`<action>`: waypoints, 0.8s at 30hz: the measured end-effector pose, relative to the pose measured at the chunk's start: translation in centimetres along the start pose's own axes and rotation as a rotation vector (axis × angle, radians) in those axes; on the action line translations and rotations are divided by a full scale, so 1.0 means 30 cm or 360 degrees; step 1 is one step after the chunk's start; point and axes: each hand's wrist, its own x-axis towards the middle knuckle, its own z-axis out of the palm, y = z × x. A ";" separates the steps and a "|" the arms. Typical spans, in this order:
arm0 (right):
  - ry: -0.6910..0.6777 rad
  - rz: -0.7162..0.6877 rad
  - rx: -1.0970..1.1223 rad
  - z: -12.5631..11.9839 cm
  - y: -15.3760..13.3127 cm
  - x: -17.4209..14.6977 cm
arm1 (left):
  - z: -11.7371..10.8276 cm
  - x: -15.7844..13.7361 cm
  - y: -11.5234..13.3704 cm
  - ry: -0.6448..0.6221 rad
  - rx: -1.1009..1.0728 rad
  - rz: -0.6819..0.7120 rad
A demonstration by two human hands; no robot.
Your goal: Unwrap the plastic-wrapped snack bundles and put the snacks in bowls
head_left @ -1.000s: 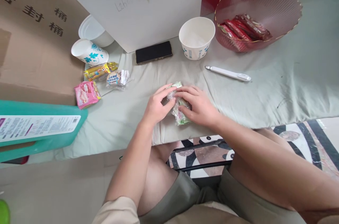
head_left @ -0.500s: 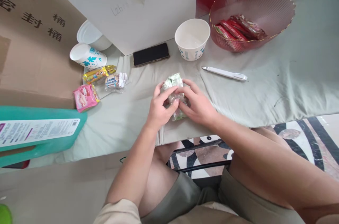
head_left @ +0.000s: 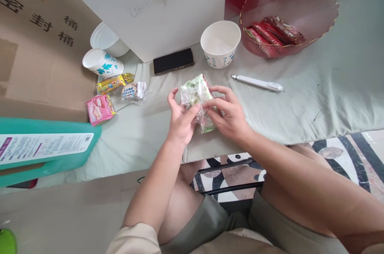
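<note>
Between my two hands is a crinkled, green-and-clear plastic snack wrapper (head_left: pixel 196 89), held just over the front part of the cloth-covered table. My left hand (head_left: pixel 181 122) grips its left side, thumb laid across the front and index finger curled away to the left. My right hand (head_left: pixel 228 114) pinches the right side between thumb and fingers. A bit of red shows at the wrapper's upper right edge. What lies inside it, if anything, is hidden by the folds and my fingers.
Behind my hands stand a white paper bowl (head_left: pixel 220 44) and a black phone (head_left: pixel 174 61). A white utility knife (head_left: pixel 257 83) lies right. Wrapped snacks (head_left: pixel 101 110) and a paper cup (head_left: pixel 103 64) sit left. A pink bowl (head_left: pixel 318 26) holds red packets. Boxes line the back.
The wrapper has been turned and spread, so more of its green-and-clear film shows. My left fingers have lifted away from its top, and my right hand has shifted slightly right.
</note>
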 end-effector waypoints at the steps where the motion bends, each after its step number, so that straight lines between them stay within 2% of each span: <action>1: 0.0008 0.0002 -0.0003 0.001 0.000 -0.001 | -0.001 0.000 0.006 -0.0060 -0.0029 -0.0051; 4: 0.0029 -0.0031 -0.0002 0.004 -0.001 -0.005 | -0.003 0.000 0.019 -0.0248 -0.0158 -0.0212; 6: 0.0011 -0.0042 0.0005 0.004 -0.005 -0.008 | -0.002 0.000 0.021 -0.0284 -0.0211 -0.0270; 11: -0.0163 -0.0189 0.0005 -0.023 -0.015 -0.002 | -0.019 0.012 0.009 -0.0121 -0.0211 -0.0229; 13: -0.0146 -0.0201 -0.0147 -0.053 -0.003 0.012 | -0.037 0.021 0.006 -0.0027 -0.0194 -0.0180; 15: -0.0019 -0.0060 -0.0479 -0.100 0.023 0.030 | -0.058 0.031 0.004 0.0104 -0.0165 -0.0111; 18: 0.0203 0.0309 -0.1031 -0.189 0.086 0.050 | -0.090 0.043 -0.002 0.0248 -0.0084 -0.0023; 20: 0.0234 0.0520 -0.1273 -0.241 0.131 0.051 | -0.107 0.048 -0.008 0.0286 -0.0053 -0.0010; 22: 0.0194 0.0605 -0.1394 -0.273 0.164 0.044 | -0.117 0.052 -0.014 0.0299 -0.0063 -0.0020; 24: 0.0136 0.0560 -0.1401 -0.282 0.177 0.033 | -0.121 0.054 -0.019 0.0293 -0.0070 -0.0040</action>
